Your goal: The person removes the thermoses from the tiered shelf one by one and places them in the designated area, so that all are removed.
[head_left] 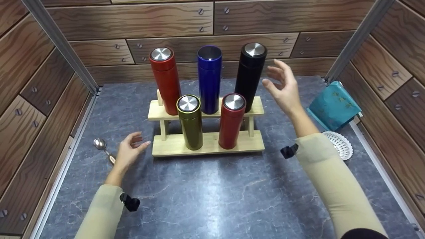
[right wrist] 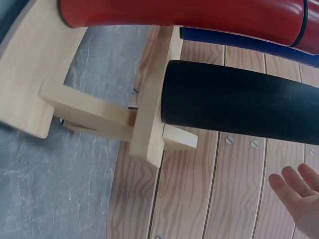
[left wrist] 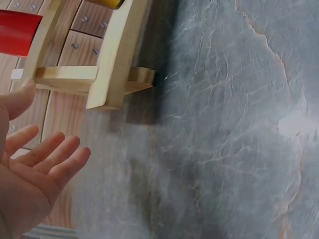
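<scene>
A two-tier wooden stand (head_left: 207, 139) holds several upright bottles with lids. On its upper tier are a red bottle (head_left: 167, 83), a blue bottle (head_left: 210, 83) and a black bottle (head_left: 249, 76). The lower tier bears an olive-green bottle (head_left: 191, 127) and a dark red bottle (head_left: 231, 126). My right hand (head_left: 284, 86) is held in the air just right of the black bottle, fingers loosely bent and apart from it. Left of the stand's lower board hovers my left hand (head_left: 130, 151), palm toward it, holding nothing; its spread fingers (left wrist: 62, 157) show in the left wrist view.
A metal spoon (head_left: 100, 144) with a patterned handle lies on the grey marbled table at left, partly behind my left hand. At right are a teal pouch (head_left: 335, 106) and a white woven basket (head_left: 343, 146), partly covered by my sleeve. Wood-patterned walls enclose the table.
</scene>
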Motion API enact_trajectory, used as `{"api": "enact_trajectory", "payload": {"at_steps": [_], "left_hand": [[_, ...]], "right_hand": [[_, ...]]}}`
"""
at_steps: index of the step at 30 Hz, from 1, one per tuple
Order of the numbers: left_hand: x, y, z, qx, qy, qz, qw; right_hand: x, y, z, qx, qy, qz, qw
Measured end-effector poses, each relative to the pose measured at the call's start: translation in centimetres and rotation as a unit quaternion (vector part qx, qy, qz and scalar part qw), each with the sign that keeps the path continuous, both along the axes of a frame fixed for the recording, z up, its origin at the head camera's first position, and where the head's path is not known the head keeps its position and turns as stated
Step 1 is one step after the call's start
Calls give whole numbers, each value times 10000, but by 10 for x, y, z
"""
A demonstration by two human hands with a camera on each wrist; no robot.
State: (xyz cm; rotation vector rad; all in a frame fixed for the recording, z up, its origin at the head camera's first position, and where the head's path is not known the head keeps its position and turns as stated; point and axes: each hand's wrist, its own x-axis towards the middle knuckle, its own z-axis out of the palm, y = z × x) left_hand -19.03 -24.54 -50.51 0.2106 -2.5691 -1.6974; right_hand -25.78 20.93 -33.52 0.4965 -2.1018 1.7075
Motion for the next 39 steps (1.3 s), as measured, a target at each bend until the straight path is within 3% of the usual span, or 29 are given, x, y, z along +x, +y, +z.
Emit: {"api": "enact_trajectory", "payload": {"at_steps": [11, 20, 39], "left_hand": [[-5, 3, -22, 948, -777, 124, 9924], [-13, 5, -42, 2107, -1047, 204, 9717], [-19, 5, -50, 2696, -1106, 74, 9566]], "right_hand": [[-16, -15, 7, -99, -171, 162, 9997], [-21, -26, 13, 140, -163, 80, 9997], [-27, -36, 15, -109, -116, -111, 9998]]}}
